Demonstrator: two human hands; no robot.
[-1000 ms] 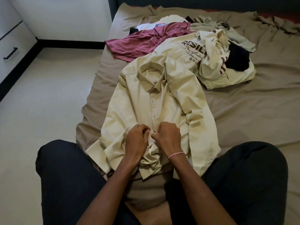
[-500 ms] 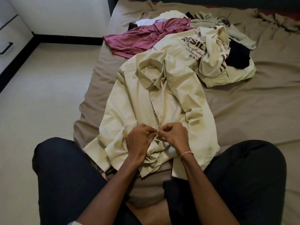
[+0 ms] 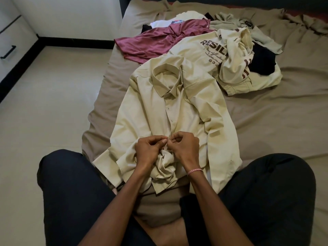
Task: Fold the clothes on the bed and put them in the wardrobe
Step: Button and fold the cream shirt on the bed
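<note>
The bed [image 3: 266, 121], under a brown sheet, fills the centre and right of the frame. A cream shirt [image 3: 145, 110] lies face up mid-frame, collar toward the top. Above it lie a printed top [image 3: 204, 50] and a maroon top [image 3: 159, 43]. At lower centre, the left hand [image 3: 148, 150] and right hand [image 3: 186, 148] pinch the shirt's button strip with curled fingers.

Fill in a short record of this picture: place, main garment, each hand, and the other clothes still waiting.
place: bed, brown sheet
main garment: cream shirt, collar far, lower front bunched
left hand: pinches the shirt's front opening
right hand: pinches it too, close beside the left
waiting: maroon top, printed cream top, black garment, all unfolded
</note>
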